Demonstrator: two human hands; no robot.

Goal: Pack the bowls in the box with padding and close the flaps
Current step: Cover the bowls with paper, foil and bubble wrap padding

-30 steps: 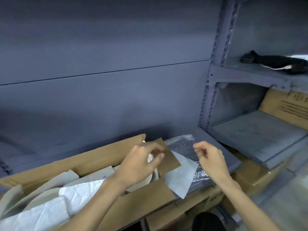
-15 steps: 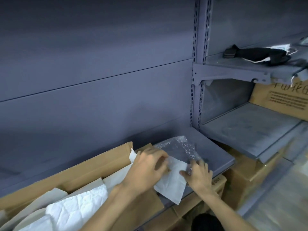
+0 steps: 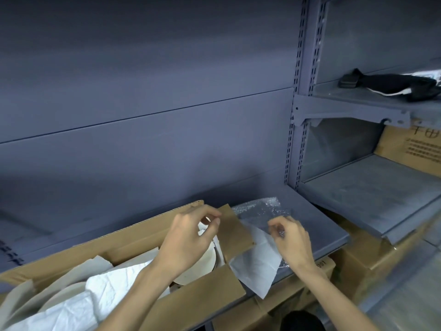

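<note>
— Grey metal shelving (image 3: 334,225) fills our view, and our open cardboard box (image 3: 148,237) sits on the lower shelf with its flaps still up. What's different from a moment ago?

— Half a second back our left hand (image 3: 188,242) was pressing down on the white paper sheet (image 3: 256,266) and our right hand (image 3: 290,240) lay flat on the bubble wrap (image 3: 260,211). Now both have lifted. The left one hovers over the box's right end with fingers loosely curled; we can't tell whether it pinches anything. The right one has its fingertips drawn together at the near edge of the wrap, seemingly pinching the plastic.

— So what does that mean for the packing?

— We judge that we're picking up the next piece of padding, not closing anything yet. The paper sheet still hangs off the shelf's front edge, just beside the box.

— And the bowls?

— One cream bowl (image 3: 202,263) stands on edge inside the box, directly under our left hand and partly hidden by it. More pale rims (image 3: 64,295) show further left, between layers of crumpled white paper (image 3: 112,285). The wrap lies outside the box, to the right of the raised end flap (image 3: 236,225), under our right fingers.
</note>
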